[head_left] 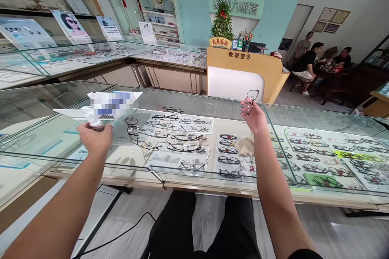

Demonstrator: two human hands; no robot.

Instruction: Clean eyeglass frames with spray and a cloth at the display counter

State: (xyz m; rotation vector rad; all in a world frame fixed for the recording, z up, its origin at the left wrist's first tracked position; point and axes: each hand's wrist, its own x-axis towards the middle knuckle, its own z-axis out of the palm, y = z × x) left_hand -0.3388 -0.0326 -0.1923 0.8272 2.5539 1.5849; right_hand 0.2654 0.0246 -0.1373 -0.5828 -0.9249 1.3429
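My right hand [255, 118] is closed on a pair of dark-rimmed glasses [252, 95], held upright above the glass counter [194, 103]. On the left, my left hand [95, 135] has its fingers wrapped round a small white bottle [95, 122], beside a white box or card with blue print [112, 103]. Between the hands, several glasses [187, 137] lie in loose rows on and under the glass. A beige cloth [245, 147] is near my right forearm.
More eyewear fills the case at the right [328, 158]. Beyond stands a wooden cashier desk [276, 75] with a plant [222, 24]. Several people sit or stand at the back right, near a table. A black cable [121, 234] crosses the floor at the lower left.
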